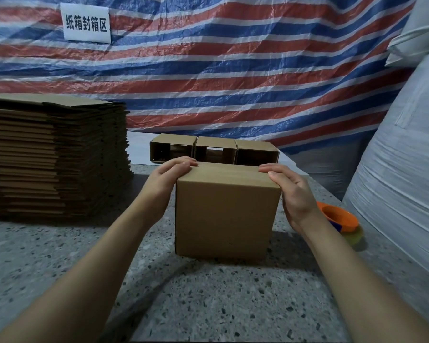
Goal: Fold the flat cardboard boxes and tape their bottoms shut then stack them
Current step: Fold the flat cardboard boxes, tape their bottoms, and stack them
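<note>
A folded cardboard box [224,214] stands upright on the speckled stone counter [60,263], near the centre of the view, its top flaps closed flat and one plain side face turned toward the camera. Both hands hold it at its top corners. At the box's 10 o'clock corner the left hand [167,178] lies against the left side, its fingers curled over the top edge and its grip closed on the box. At the 2 o'clock corner the right hand [291,194] presses its palm to the right side, thumb lying along the top front edge and fingers hooked over the far edge, so that grip also clasps the box. Both bare forearms run in from 6 o'clock.

Straight behind, at 12 o'clock from the box, a row of three folded boxes [214,151] lies on its side with open ends facing the camera; they touch one another. At 9 o'clock, well apart from the held box, rises a tall stack of flat cardboard blanks [55,159]. At 3 o'clock, just beyond the right wrist, sits an orange tape dispenser [341,219], partly hidden. A large white woven sack [401,169] fills the right edge. A red, white and blue striped tarp [233,70] hangs across the back, with a white sign [86,23] bearing black characters at 11 o'clock.
</note>
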Tool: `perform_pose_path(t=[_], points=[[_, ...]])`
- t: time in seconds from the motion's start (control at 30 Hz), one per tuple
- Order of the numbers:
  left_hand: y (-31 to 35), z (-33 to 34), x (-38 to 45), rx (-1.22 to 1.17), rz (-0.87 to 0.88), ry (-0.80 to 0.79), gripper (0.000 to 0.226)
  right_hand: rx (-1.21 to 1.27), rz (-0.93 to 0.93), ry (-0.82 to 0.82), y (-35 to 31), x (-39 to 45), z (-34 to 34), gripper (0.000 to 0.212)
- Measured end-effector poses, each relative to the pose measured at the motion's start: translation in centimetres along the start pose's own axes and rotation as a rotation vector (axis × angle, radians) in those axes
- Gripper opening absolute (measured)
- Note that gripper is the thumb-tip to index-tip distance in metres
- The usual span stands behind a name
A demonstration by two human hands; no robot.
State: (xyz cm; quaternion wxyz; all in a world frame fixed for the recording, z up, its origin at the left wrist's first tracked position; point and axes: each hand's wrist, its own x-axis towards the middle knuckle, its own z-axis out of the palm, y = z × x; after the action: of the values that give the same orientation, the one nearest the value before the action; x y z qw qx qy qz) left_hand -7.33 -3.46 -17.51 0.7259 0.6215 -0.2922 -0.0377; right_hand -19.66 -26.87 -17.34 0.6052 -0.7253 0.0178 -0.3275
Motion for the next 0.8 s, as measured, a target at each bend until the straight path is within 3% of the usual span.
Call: perform_pose_path(t=[0.3, 0.4, 0.47, 0.53, 0.63, 0.8], points=[[1.0, 1.0, -0.2, 0.044, -0.055, 0.06, 0.017, 0.045, 0.041, 0.019, -0.4, 0.1, 0.2, 0.031], [3.0, 0.8, 0.4, 0.377, -0.032, 0.029, 0.018, 0.016, 0.043, 0.013, -0.4, 0.2, 0.1, 0.031], [4.5, 1.8, 0.6, 0.768, 0.175, 0.027, 0.016, 0.002, 0.037, 0.008, -0.4, 0.3, 0.1, 0.032], [5.7, 4.0, 0.1, 0.989, 0.357, -0.123, 0.025, 0.007, 0.031, 0.008, -0.4, 0.4, 0.0, 0.032], [5.8, 6.7, -0.4, 1.199, 0.299, -0.387, 0.044, -0.013, 0.035, -0.004, -0.6, 0.4, 0.1, 0.032], [5.3, 6.9, -0.5, 1.287, 0.277, -0.362, 0.047, -0.164, 0.16, -0.134, -2.4, 2.5, -1.8, 0.027]])
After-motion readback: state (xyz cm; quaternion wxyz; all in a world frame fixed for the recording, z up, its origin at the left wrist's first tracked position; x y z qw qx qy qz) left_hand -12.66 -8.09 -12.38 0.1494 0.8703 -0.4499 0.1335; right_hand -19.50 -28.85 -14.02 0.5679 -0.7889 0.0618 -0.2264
